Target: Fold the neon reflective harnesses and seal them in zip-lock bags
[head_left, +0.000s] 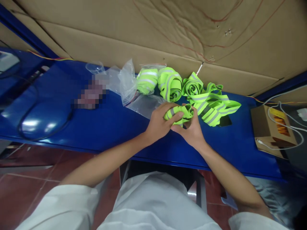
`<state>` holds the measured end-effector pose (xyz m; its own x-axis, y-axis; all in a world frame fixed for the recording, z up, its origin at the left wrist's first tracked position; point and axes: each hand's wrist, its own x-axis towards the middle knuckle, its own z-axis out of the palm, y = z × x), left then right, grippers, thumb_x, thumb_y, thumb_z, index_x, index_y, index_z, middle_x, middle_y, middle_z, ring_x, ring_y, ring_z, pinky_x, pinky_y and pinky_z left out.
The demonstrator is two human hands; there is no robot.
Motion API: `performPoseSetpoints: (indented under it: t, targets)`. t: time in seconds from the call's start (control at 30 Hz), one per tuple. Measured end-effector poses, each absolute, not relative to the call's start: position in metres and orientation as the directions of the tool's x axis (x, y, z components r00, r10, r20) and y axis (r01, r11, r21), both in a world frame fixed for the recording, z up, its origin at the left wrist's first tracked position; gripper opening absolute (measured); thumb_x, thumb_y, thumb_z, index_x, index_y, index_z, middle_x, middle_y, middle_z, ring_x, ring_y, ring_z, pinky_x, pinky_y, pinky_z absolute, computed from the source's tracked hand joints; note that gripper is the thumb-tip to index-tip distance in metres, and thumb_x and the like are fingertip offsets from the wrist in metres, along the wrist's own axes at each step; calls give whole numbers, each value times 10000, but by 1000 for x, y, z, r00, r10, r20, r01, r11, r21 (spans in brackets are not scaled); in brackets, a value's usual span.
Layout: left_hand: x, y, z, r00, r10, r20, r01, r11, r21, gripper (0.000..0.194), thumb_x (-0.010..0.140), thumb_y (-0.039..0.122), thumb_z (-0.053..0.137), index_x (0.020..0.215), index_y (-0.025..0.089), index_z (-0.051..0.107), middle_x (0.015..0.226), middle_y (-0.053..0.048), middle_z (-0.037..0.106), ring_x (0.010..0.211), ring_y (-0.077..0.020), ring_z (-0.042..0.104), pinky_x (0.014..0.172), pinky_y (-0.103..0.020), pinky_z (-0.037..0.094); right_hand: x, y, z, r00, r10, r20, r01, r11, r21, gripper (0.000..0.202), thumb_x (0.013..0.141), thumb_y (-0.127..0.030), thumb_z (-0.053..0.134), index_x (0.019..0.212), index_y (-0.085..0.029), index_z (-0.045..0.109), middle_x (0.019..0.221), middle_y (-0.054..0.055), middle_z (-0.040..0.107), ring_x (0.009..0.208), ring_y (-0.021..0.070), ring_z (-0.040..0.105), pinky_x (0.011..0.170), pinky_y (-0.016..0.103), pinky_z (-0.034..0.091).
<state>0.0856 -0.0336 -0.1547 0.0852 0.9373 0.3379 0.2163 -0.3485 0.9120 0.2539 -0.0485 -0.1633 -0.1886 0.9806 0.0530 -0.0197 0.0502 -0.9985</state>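
Observation:
Both my hands are wrapped around a rolled neon-yellow reflective strap with a grey stripe, held above the blue table. My left hand grips its left side, the thumb across the front. My right hand closes on its right side. Just behind lie more coiled reflective straps: one roll in the middle and a smaller roll to its right. A looser heap of strap spreads at the right. Further left, another rolled strap appears to be inside a clear zip bag.
Clear plastic bags lie left of the rolls, beside a pixelated patch. A black cable loops on the table's left. An open cardboard box with white cables stands at the right. Brown cardboard lines the back.

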Motion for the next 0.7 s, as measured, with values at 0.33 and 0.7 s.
performPoseSetpoints:
  t: [0.33,0.7]
  targets:
    - [92,-39,-160,171,891,422,271,-454,849,506,1084,570,342,1325,182,560,1252,-126,653,1188,-205,626,1068,-373,493,250,-42,-164,-190,963,-192,-192,-228,-954,681,633,-540,941,1169,-248,639,1143,53,766,1036,265,736,896,399,616]
    - [-76,-21,-169,-132,844,520,911,-104,399,490,896,716,621,1077,262,653,989,-44,645,933,-277,593,839,-489,488,250,-46,-154,-284,945,-161,-134,-205,-969,583,568,-459,981,1025,-249,686,1004,26,798,993,296,759,873,439,630]
